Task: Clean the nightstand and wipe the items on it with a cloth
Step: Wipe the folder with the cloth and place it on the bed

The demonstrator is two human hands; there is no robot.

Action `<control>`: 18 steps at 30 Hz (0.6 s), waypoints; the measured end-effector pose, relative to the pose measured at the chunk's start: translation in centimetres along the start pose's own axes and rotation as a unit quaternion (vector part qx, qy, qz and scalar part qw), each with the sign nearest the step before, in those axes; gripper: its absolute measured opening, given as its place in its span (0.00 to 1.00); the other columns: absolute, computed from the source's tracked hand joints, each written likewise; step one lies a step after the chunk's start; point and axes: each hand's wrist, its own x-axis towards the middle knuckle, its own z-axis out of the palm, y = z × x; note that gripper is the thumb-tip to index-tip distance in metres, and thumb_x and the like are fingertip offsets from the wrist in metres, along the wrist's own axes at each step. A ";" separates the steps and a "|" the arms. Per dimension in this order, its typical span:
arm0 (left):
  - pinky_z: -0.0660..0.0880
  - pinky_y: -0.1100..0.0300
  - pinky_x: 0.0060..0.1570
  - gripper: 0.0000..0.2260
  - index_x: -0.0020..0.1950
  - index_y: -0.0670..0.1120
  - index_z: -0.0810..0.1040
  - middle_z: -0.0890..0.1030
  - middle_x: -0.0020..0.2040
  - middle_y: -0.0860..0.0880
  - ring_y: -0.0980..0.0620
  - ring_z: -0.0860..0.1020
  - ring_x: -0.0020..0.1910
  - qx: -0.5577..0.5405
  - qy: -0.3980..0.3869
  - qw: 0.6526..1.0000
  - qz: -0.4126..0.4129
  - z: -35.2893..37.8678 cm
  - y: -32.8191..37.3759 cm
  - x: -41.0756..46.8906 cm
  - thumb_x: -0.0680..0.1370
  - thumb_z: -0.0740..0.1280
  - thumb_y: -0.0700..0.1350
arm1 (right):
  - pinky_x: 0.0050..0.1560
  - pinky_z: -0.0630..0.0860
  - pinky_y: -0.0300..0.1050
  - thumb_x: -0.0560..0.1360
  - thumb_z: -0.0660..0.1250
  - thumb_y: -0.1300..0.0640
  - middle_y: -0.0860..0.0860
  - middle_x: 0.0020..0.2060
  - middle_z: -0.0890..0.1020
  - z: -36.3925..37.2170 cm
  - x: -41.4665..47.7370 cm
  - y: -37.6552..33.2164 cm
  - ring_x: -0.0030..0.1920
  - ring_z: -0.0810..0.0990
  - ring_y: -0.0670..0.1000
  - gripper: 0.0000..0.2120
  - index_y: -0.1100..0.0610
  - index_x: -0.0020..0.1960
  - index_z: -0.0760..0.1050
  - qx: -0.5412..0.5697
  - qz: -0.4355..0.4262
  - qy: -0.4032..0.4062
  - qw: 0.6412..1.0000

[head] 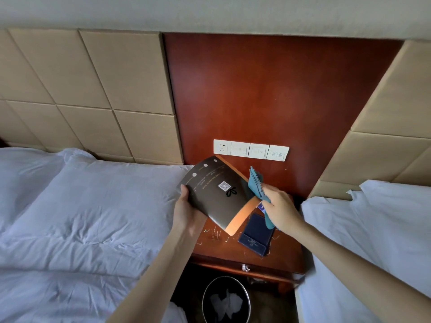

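Your left hand [186, 206] grips the booklet [217, 194] above the nightstand [286, 250], your right hand [279, 209] clutches the cloth [256, 183]; next, wipe its cover.

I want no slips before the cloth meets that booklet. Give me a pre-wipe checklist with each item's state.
1. Left hand grips the booklet by its left edge: ok.
2. Booklet lifted off the nightstand: ok.
3. Right hand holds the teal cloth: ok.
4. Cloth touching the booklet cover: cannot tell.
5. Dark blue folder lying flat on the nightstand, clear of the booklet: ok.
6. Nightstand top already wiped: cannot tell; pale scratch marks show.
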 end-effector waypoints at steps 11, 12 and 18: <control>0.76 0.49 0.54 0.20 0.62 0.44 0.77 0.81 0.56 0.44 0.46 0.80 0.55 -0.036 0.146 0.987 0.062 -3.6 0.5 1.4 0.82 0.54 0.56 | 0.71 0.53 0.35 0.74 0.63 0.68 0.49 0.67 0.73 4.1 -3.4 -3.7 0.70 0.65 0.46 0.22 0.58 0.67 0.72 -0.075 -0.191 -0.112 0.972; 0.73 0.48 0.61 0.21 0.65 0.45 0.75 0.79 0.61 0.44 0.45 0.77 0.60 -0.049 0.155 0.985 0.059 -4.2 0.5 1.5 0.82 0.54 0.56 | 0.72 0.54 0.36 0.74 0.63 0.68 0.49 0.67 0.73 4.6 -3.7 -3.9 0.70 0.65 0.47 0.22 0.57 0.67 0.73 -0.076 -0.207 -0.125 0.967; 0.64 0.46 0.70 0.21 0.70 0.42 0.70 0.73 0.69 0.43 0.44 0.71 0.68 -0.113 0.225 0.966 0.051 -8.9 1.1 1.4 0.83 0.52 0.53 | 0.68 0.60 0.34 0.73 0.61 0.70 0.47 0.66 0.74 7.2 -4.8 -3.4 0.67 0.66 0.41 0.23 0.56 0.66 0.74 -0.017 -0.179 -0.229 0.957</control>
